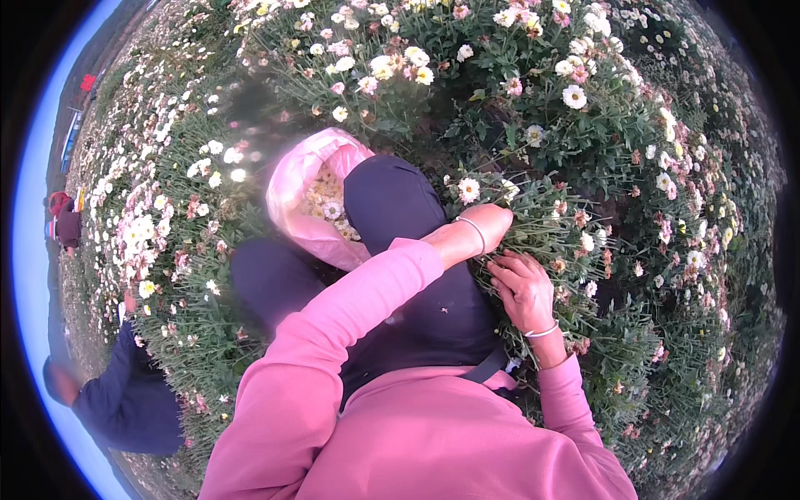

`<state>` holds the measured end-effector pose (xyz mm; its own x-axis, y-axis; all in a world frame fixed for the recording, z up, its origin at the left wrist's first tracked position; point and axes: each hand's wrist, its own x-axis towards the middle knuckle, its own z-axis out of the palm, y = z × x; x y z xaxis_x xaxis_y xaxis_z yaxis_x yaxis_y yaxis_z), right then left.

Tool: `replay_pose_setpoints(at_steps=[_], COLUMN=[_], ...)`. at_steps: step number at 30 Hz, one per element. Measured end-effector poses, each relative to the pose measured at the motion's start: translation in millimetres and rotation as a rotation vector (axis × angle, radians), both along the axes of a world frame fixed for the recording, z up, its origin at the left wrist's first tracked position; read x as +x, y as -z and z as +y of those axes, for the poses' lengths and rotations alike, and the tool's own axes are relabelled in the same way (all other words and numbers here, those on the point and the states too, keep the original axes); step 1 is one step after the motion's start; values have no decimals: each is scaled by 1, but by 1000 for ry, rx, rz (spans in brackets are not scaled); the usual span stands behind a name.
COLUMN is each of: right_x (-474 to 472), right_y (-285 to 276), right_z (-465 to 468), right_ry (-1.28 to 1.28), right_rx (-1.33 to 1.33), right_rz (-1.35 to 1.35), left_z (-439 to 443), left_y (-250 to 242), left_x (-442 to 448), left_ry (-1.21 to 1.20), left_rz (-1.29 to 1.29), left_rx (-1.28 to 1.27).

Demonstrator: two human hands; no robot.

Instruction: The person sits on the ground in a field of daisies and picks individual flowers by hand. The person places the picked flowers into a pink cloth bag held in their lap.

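My left hand (492,224) reaches across my bent knee into the flower stems, with a bangle at its wrist. Its fingers are turned away and hidden. Just below it, my right hand (525,290) touches the same green stems (537,228) with bent fingers; whether it grips any is unclear. A white daisy-like bloom with a reddish-yellow centre (469,190) stands right above my left hand. Against my dark-trousered knee (390,200) leans an open pink plastic bag (284,197), holding many picked pale flower heads (331,209).
Dense flowering plants (575,97) surround me, with white, yellow and faded pink blooms. At the left, a person in dark clothing (131,400) bends among the rows, and another person (67,225) is farther off. A blue structure (72,140) shows near the horizon.
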<state>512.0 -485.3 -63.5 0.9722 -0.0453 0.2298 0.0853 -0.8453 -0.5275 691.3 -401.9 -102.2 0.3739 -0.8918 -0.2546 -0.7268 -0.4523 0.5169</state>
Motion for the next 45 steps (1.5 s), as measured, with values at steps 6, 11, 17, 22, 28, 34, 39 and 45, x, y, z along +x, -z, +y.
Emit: replay_pose_setpoints(at_steps=[6, 11, 17, 22, 28, 34, 39, 45], right_x=[7, 6, -4, -9, -1, 127, 184, 182], right_y=[-4, -4, 2, -22, -110, -102, -21, 34], right_z=[5, -5, -8, 6, -39, -81, -54, -84], right_ry=[-6, -12, -43, -90, -320, -272, -509, -171], right_rx=[-8, 0, 14, 13, 435, 44, -344, 327], right_rz=[34, 21, 87, 219, 471, 345, 919, 729], left_z=[41, 165, 152, 20, 39, 66, 77, 88], left_y=[-99, -101, -103, -67, -41, -53, -55, -54], left_x=[2, 74, 65, 1, -73, -89, -90, -87], left_ry=[-231, -877, -513, -277, -99, 20, -56, -102], left_rz=[128, -76, -588, -39, -37, -202, -279, -253], left_rx=[-767, -609, -576, -528, -461, -424, -531, -535])
